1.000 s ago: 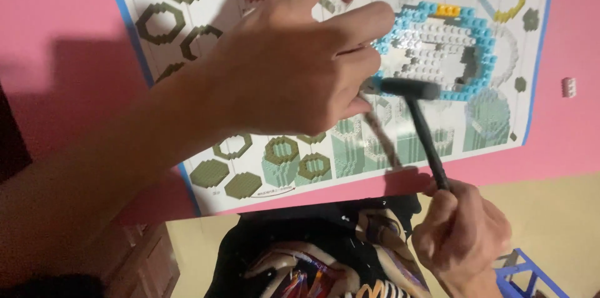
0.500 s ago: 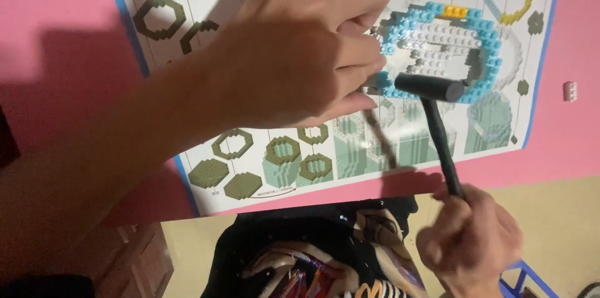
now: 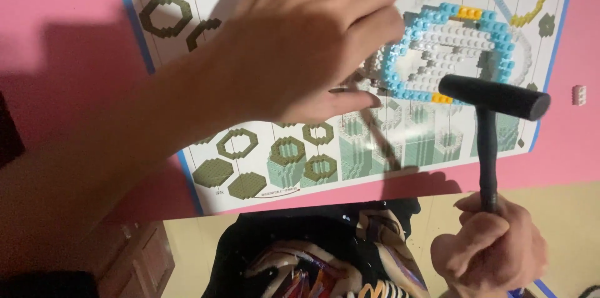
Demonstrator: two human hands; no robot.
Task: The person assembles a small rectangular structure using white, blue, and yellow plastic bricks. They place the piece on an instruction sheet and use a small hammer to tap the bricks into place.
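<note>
My left hand lies flat on a printed building sheet, fingers spread, its fingertips against the left side of a flat brick assembly. That assembly is an oval ring of light blue bricks with white bricks inside and small yellow pieces at top and bottom. My right hand grips the thin black handle of a small black hammer. The hammer's head hovers over the lower right of the brick ring.
The sheet lies on a pink table and shows green and white ring-shaped build steps. One small white brick lies loose at the right. Below the table edge are dark patterned clothing, a tan floor and wooden drawers.
The hammer head has swung right and lifted off the ring's left edge. My left hand has shifted a little upward across the sheet.
</note>
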